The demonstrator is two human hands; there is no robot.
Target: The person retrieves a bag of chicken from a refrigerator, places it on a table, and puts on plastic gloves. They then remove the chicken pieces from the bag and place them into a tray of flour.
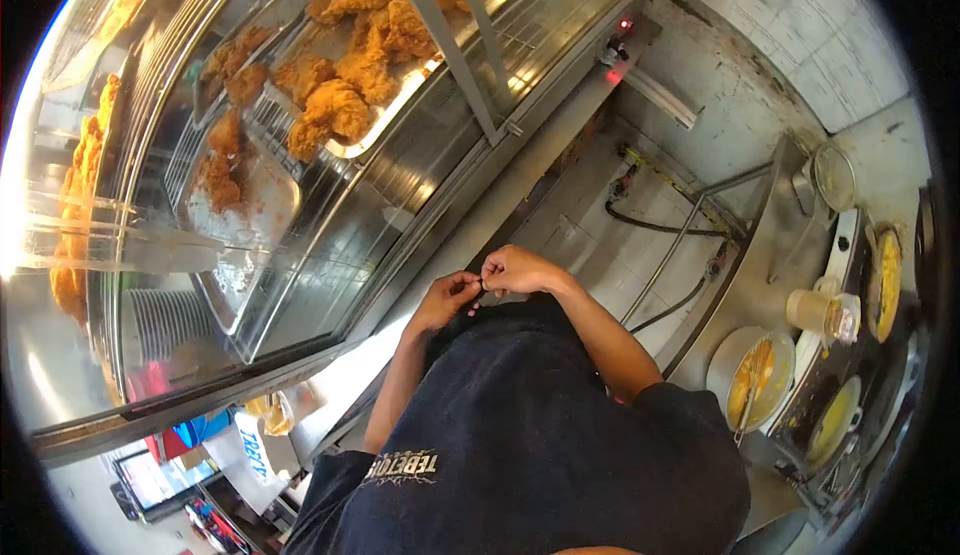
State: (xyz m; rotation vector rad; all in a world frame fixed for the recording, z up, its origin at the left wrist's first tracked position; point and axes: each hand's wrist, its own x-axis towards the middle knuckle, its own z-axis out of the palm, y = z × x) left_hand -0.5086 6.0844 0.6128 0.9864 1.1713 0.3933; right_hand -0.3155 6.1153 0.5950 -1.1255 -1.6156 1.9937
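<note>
My left hand (446,300) and my right hand (516,269) meet in front of my dark shirt (520,435), fingertips touching. Between them they pinch a small dark item (483,283); it is too small to tell what it is. Both forearms are bare and bent inward. The hands hover beside the steel edge of a glass display case (330,205), without touching it.
The display case holds trays of fried chicken (350,65) on wire racks. On the right a steel counter (770,255) carries a bowl of yellow batter (752,375), a plastic cup (815,310) and pans of yellow food (886,285). Hoses lie on the tiled floor (610,245).
</note>
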